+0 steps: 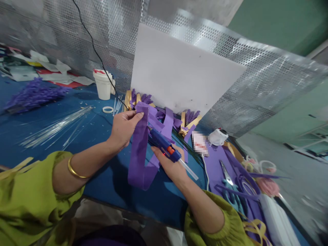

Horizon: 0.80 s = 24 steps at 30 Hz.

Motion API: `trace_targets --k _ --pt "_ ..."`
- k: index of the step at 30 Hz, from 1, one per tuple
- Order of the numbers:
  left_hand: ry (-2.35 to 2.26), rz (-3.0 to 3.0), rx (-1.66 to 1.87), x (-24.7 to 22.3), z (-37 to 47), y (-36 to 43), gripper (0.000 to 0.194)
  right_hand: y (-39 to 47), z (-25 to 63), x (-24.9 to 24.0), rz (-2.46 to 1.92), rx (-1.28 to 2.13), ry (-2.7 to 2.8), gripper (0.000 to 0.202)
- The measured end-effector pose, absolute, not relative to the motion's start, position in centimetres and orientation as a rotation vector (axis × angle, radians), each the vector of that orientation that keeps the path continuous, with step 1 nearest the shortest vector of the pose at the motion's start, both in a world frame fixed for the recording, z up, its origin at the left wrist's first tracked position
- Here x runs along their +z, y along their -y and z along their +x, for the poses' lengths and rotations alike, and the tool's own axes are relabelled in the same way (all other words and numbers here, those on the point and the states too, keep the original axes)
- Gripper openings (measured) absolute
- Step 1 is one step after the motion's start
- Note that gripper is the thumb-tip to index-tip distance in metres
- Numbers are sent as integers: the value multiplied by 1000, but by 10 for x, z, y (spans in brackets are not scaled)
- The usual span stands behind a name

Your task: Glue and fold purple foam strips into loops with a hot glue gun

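Yellow-green sleeves (33, 194) reach over the blue surface (102, 181), where the left hand (122, 130) pinches a purple strip (137, 153) near its top, seemingly to steady that edge while the rest hangs in a loop. Gripped in the right hand (173, 166), a glue gun (161, 140) slants so its nozzle sits close beside the held edge, apparently for aim.

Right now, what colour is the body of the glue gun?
Blue, best seen in the head view.
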<state>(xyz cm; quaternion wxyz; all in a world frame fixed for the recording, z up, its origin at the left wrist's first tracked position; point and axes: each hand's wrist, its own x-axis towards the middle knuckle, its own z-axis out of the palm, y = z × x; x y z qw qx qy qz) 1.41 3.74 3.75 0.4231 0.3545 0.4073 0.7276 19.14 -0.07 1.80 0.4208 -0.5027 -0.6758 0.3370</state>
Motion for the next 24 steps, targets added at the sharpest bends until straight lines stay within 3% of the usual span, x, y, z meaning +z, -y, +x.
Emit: trace_targets --k 24 --pt "-1070 978 1898 31 13 -39 20 2 191 19 -1169 777 1721 39"
